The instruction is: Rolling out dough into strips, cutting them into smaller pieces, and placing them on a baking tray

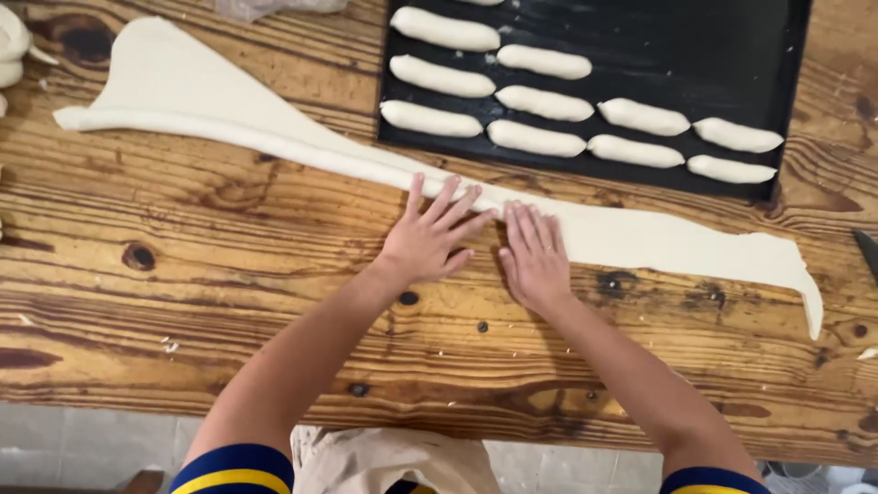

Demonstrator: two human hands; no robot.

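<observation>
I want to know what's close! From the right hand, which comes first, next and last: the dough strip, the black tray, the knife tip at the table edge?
1. Dough strip: under the right hand's fingers, touching.
2. Black tray: just past the strip, farther up the table.
3. Knife tip: far off at the right edge.

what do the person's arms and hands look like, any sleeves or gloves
Both hands, left hand and right hand, are bare, with no gloves, rings or watch visible. The forearms are uncovered. Short sleeves show at the upper arms: dark blue with a yellow band.
</observation>
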